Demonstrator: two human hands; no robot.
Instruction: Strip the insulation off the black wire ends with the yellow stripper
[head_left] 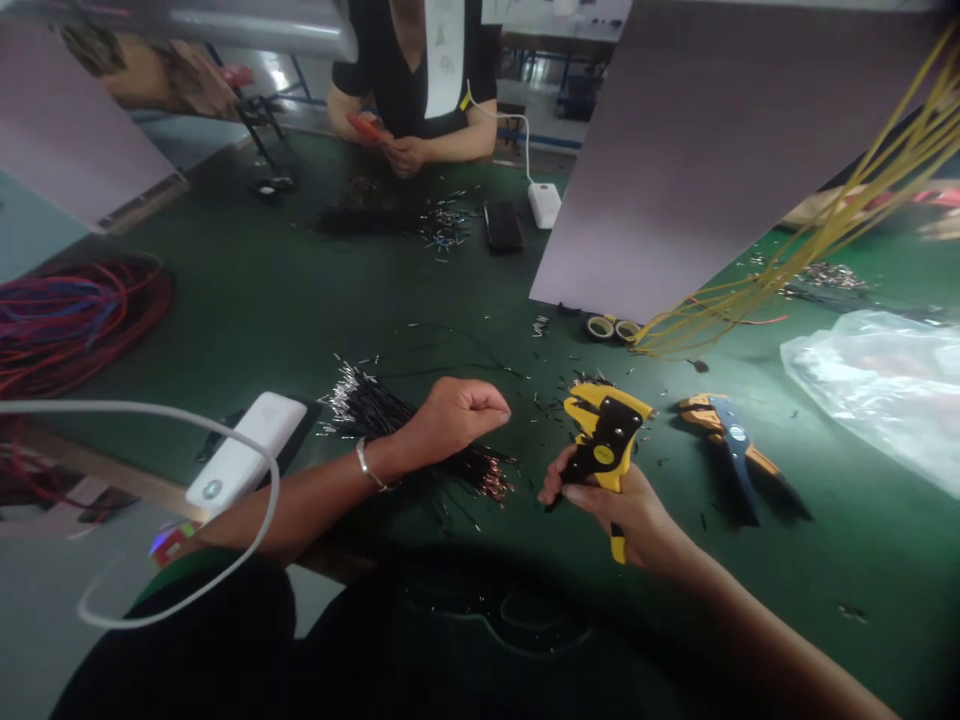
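My left hand, with a silver bracelet at the wrist, is closed over a bundle of short black wires. Its fingers are pressed together, and anything between them is too small to make out. Silvery ends of the bundle point to the back left, coppery ends to the front right. In my right hand is a yellow and black wire stripper, held upright by its handles, jaws toward the back left. Small dark scraps lie behind and beside the tool.
A second stripper with blue handles lies at right, near a plastic bag. White power bank and cable at left; red and blue wire coils behind. Yellow wires hang at right. A person sits opposite.
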